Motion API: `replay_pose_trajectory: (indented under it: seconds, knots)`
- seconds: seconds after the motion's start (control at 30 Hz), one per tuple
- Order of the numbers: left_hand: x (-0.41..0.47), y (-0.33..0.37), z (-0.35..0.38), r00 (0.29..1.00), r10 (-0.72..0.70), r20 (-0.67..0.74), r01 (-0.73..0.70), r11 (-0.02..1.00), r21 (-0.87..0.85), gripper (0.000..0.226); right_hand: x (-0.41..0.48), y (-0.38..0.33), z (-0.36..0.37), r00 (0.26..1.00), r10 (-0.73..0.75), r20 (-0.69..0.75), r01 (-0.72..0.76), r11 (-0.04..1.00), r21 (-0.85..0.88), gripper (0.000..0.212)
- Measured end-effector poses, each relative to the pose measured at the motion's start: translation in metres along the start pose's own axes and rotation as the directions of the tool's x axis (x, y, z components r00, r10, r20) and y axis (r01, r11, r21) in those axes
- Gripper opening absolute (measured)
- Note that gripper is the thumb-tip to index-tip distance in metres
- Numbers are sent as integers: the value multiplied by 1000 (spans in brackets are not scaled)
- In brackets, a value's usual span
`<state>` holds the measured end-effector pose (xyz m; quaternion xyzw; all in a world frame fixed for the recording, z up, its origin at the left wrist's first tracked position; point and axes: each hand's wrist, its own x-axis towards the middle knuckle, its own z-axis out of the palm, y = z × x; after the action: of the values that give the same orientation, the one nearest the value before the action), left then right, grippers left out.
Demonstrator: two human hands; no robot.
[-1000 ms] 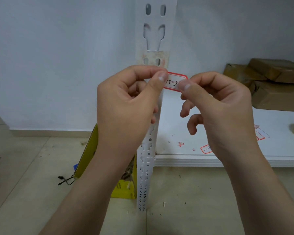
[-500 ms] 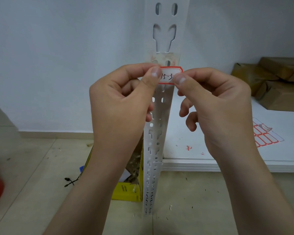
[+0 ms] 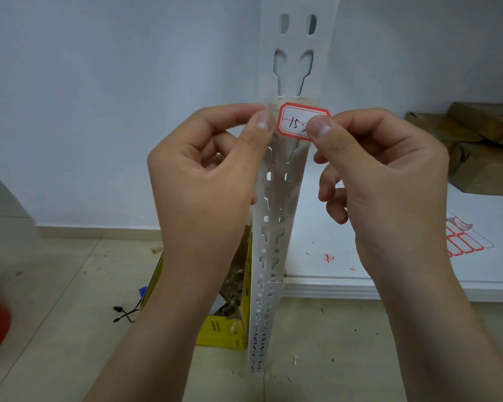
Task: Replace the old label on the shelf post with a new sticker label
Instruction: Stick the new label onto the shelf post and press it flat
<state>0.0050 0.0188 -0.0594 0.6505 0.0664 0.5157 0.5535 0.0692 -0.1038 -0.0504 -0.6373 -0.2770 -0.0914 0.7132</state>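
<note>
— What are the fingers doing?

— The right hand (image 3: 389, 181) has its thumb and forefinger pinched narrow on the right end of the small white sticker label with a red border (image 3: 298, 121); the thumb covers part of the writing. The other right fingers curl loosely, touching nothing. The left hand (image 3: 204, 181) pinches thumb against forefinger just beside the label's left edge, at its nine o'clock. Whether that pinch grips the label or the yellowed strip of old tape residue (image 3: 296, 99) on the post cannot be told.

— And where does the label sit?

— In front of the white perforated metal shelf post (image 3: 273, 227), just under the residue strip. Its long axis runs across the upright post, tilted slightly down toward three o'clock.

— Any writing?

— Handwritten "15-", the rest hidden by the thumb. At four o'clock, a sheet of blank red-bordered labels (image 3: 462, 242) lies on the white shelf board (image 3: 418, 274).
</note>
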Motion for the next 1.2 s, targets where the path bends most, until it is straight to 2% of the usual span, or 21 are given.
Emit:
replay_pose_trajectory:
  seconds: [0.13,0.33,0.5,0.63,0.87,1.2]
  knots:
    - [-1,-1,1,999,-15,50,14,1000,5,9,0,1,2,1000,8,12,-8,1000,-4,15]
    - [0,-3,4,999,-28,44,27,999,23,10,1,1,5,1000,22,8,-23,1000,7,15]
    - [1,-6,7,998,-57,28,57,998,14,9,2,2,11,999,-20,-37,18,998,-63,20]
    - [1,-7,9,996,-87,4,87,996,7,10,4,1,15,997,-20,-81,16,999,-51,24]
    - [3,-8,10,997,-75,-26,75,997,12,15,4,2,19,992,-76,-98,61,988,-142,20]
    - [4,-8,10,997,-66,-42,66,998,12,11,2,2,23,982,-154,-107,130,970,-204,20]
